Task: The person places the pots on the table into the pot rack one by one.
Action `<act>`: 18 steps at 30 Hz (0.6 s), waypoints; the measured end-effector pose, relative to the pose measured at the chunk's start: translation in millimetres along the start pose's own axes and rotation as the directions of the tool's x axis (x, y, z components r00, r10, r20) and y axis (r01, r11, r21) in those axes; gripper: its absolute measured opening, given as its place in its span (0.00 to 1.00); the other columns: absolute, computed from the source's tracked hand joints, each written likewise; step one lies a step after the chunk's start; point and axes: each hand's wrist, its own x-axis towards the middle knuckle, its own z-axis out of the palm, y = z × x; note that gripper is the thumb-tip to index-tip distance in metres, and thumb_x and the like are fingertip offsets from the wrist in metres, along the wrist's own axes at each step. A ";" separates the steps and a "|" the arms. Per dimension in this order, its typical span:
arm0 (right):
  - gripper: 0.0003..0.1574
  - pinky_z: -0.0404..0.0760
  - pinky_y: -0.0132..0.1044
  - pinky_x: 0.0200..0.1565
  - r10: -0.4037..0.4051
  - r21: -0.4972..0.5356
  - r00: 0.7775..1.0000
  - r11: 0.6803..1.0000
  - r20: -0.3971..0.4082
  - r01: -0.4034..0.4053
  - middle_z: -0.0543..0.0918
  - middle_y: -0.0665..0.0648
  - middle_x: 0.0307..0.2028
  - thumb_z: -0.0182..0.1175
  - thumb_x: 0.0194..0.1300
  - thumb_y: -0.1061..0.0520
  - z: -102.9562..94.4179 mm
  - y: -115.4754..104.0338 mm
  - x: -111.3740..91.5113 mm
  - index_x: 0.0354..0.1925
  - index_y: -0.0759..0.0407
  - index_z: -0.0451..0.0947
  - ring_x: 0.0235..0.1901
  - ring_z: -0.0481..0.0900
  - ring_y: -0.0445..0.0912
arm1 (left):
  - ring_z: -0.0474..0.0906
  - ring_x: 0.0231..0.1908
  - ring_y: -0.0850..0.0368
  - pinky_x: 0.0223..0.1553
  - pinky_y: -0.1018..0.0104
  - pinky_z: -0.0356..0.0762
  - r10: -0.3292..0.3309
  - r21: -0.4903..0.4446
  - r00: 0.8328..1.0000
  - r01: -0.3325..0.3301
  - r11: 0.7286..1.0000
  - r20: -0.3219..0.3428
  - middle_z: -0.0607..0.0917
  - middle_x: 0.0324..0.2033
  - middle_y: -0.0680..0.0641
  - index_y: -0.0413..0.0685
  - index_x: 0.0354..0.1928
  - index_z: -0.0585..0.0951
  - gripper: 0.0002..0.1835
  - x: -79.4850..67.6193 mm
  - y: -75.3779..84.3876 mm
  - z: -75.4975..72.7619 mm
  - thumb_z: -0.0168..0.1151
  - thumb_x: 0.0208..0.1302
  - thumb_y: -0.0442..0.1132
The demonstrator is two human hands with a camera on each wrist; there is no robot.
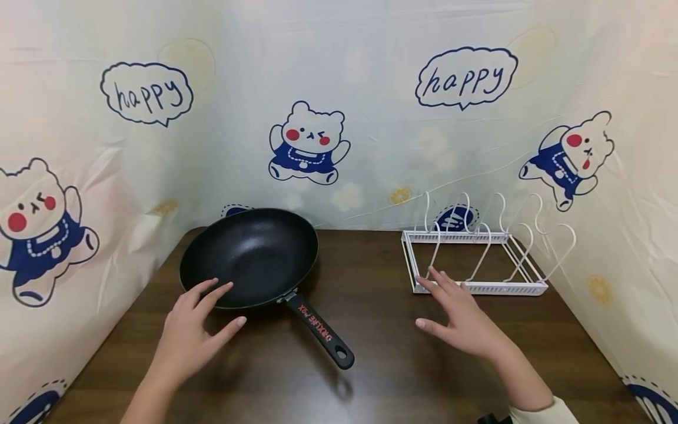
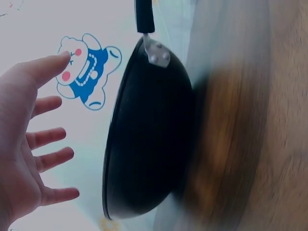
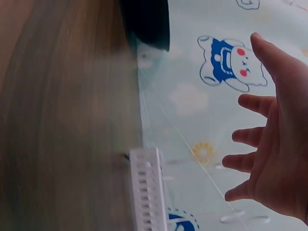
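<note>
A black frying pan (image 1: 251, 253) sits at the left of the wooden table, its handle (image 1: 320, 333) angled toward the front right. My left hand (image 1: 190, 333) hovers at the pan's near side with fingers spread, holding nothing; in the left wrist view a gap shows between the fingers and the pan's dark outer wall (image 2: 147, 130). On the right stands a white rack (image 1: 479, 288) with several curved wire loops. My right hand (image 1: 466, 321) is held over the table just in front of the rack, fingers extended and nothing in them. The right wrist view shows the rack's slotted edge (image 3: 147, 187).
The brown wooden table (image 1: 371, 306) carries the pan and the rack, with bare wood between them. A pale cloth (image 1: 371, 53) printed with bears and "happy" bubbles hangs behind and along both sides. A dark object (image 1: 495, 419) shows by the right sleeve at the bottom edge.
</note>
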 end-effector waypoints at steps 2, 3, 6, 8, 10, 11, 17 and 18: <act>0.46 0.53 0.72 0.60 -0.030 0.042 1.000 0.999 -0.006 0.030 0.59 0.66 0.71 0.67 0.60 0.42 6.8 -3.0 2.6 0.71 0.52 0.62 0.68 0.56 0.68 | 0.69 0.54 0.35 0.48 0.35 0.65 -0.015 -0.051 1.000 0.015 0.999 0.000 0.75 0.57 0.38 0.49 0.58 0.79 0.33 -0.5 3.1 2.1 0.78 0.47 0.44; 0.46 0.55 0.71 0.61 -0.044 0.063 0.999 0.997 -0.008 0.045 0.59 0.66 0.71 0.67 0.60 0.42 10.0 -4.6 4.4 0.71 0.52 0.62 0.68 0.57 0.68 | 0.69 0.54 0.36 0.49 0.37 0.65 -0.026 -0.073 1.000 0.026 0.997 0.005 0.75 0.56 0.39 0.48 0.57 0.80 0.32 -0.7 4.6 3.4 0.78 0.47 0.43; 0.45 0.60 0.66 0.61 -0.073 0.126 0.997 0.989 0.000 0.073 0.59 0.65 0.72 0.66 0.62 0.43 18.9 -9.7 9.5 0.71 0.52 0.62 0.68 0.58 0.66 | 0.69 0.54 0.44 0.49 0.45 0.67 -0.065 -0.118 0.997 0.068 0.991 0.029 0.75 0.54 0.44 0.48 0.55 0.81 0.28 -2.5 9.4 8.0 0.77 0.50 0.43; 0.45 0.62 0.64 0.62 -0.077 0.160 0.997 0.984 0.018 0.073 0.58 0.64 0.72 0.66 0.62 0.43 23.5 -13.7 12.5 0.72 0.52 0.61 0.69 0.57 0.65 | 0.71 0.52 0.50 0.49 0.55 0.68 -0.100 -0.142 0.994 0.105 0.984 0.042 0.76 0.52 0.48 0.50 0.54 0.81 0.26 -4.5 13.1 10.8 0.76 0.52 0.44; 0.44 0.62 0.63 0.62 -0.073 0.182 0.997 0.981 0.036 0.066 0.57 0.61 0.73 0.65 0.63 0.42 26.9 -17.5 15.4 0.72 0.51 0.61 0.69 0.57 0.62 | 0.71 0.49 0.58 0.47 0.66 0.69 -0.131 -0.174 0.990 0.137 0.975 0.048 0.78 0.50 0.52 0.51 0.53 0.82 0.23 -6.3 16.6 13.4 0.76 0.53 0.43; 0.44 0.63 0.63 0.62 -0.071 0.186 0.997 0.981 0.040 0.063 0.57 0.60 0.73 0.64 0.63 0.41 28.4 -19.3 16.8 0.72 0.51 0.62 0.70 0.57 0.61 | 0.71 0.48 0.61 0.45 0.71 0.69 -0.144 -0.191 0.988 0.151 0.970 0.050 0.79 0.48 0.54 0.51 0.52 0.83 0.22 -7.1 18.3 14.6 0.75 0.54 0.43; 0.39 0.66 0.58 0.62 -0.105 0.166 0.994 0.981 -0.006 0.105 0.64 0.57 0.70 0.66 0.62 0.43 31.9 -31.4 28.5 0.67 0.53 0.69 0.67 0.64 0.57 | 0.76 0.42 0.61 0.42 0.74 0.75 -0.195 -0.297 0.977 0.212 0.931 0.085 0.82 0.43 0.57 0.50 0.49 0.84 0.17 -11.8 25.3 21.4 0.73 0.57 0.40; 0.38 0.66 0.57 0.62 -0.117 0.162 0.993 0.980 -0.014 0.118 0.65 0.57 0.69 0.67 0.62 0.43 31.9 -33.1 31.0 0.66 0.53 0.70 0.67 0.65 0.56 | 0.78 0.42 0.60 0.42 0.71 0.77 -0.206 -0.320 0.974 0.227 0.920 0.099 0.83 0.42 0.57 0.51 0.49 0.84 0.16 -12.2 26.2 22.9 0.73 0.57 0.39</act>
